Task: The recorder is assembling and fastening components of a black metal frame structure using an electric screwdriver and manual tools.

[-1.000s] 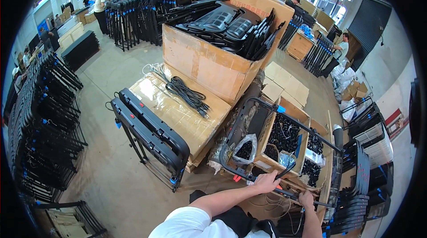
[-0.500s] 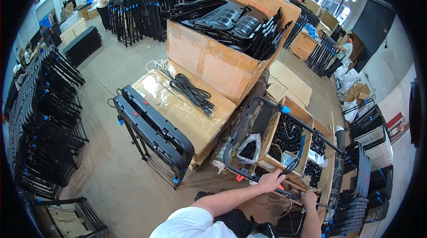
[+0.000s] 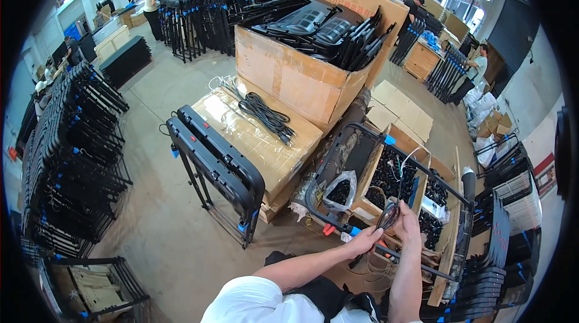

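Observation:
A coiled black cable (image 3: 389, 215) is between my two hands, its thin white-tipped end standing up over the boxes of parts. My left hand (image 3: 365, 241) is closed around the lower part of the coil. Fingers bent, my right hand (image 3: 408, 224) grips the cable on its right side. Beneath both hands lies a black tubular frame (image 3: 447, 189) with rounded corners and blue clips. Inside its outline are a wooden box (image 3: 366, 202) of small black parts and a clear plastic bag (image 3: 341, 193) of similar parts.
Left of me stands a folded black frame unit (image 3: 220, 163) with red switches. Beyond it, a taped carton (image 3: 205, 109) carries another bundled black cable (image 3: 265, 115). A large open carton (image 3: 283, 79) holds black panels. Stacked black frames (image 3: 72, 160) line the left side; other people work farther off.
My right hand has risen from the frame's near bar to the cable. The cable's pale end now sticks up above the parts boxes. The whole view has shifted slightly.

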Available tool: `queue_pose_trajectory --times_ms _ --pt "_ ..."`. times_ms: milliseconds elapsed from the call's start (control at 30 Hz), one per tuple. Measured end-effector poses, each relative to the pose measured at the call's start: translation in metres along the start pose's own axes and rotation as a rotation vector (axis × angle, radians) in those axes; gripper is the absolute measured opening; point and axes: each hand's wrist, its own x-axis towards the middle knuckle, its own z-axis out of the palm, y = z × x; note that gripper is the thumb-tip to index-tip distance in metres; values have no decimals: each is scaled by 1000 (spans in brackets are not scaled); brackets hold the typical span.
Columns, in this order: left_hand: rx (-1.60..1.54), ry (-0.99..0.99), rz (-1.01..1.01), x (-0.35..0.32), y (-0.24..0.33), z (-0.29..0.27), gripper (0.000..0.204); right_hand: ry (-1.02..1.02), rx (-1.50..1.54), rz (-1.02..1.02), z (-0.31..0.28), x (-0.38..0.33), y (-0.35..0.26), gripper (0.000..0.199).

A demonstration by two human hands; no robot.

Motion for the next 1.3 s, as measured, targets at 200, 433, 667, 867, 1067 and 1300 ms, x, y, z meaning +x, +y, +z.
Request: queue_pose_trajectory --times_ms 200,433,667,867,1067,1300 --pt "-192 110 -62 -23 3 8 39 93 -120 -41 19 6 5 34" --pt "-195 53 -142 -61 -2 55 41 220 410 138 -9 48 -21 32" --pt "-73 107 -148 -111 16 101 39 262 290 -52 -46 81 -80 31" --pt "305 244 -86 -149 -25 87 41 89 167 -194 24 19 -57 27" --pt "1283 518 342 -198 7 56 69 -286 108 -11 63 -130 -46 29" --pt "1493 1097 804 -193 173 66 39 -602 -18 103 65 -202 -9 33"
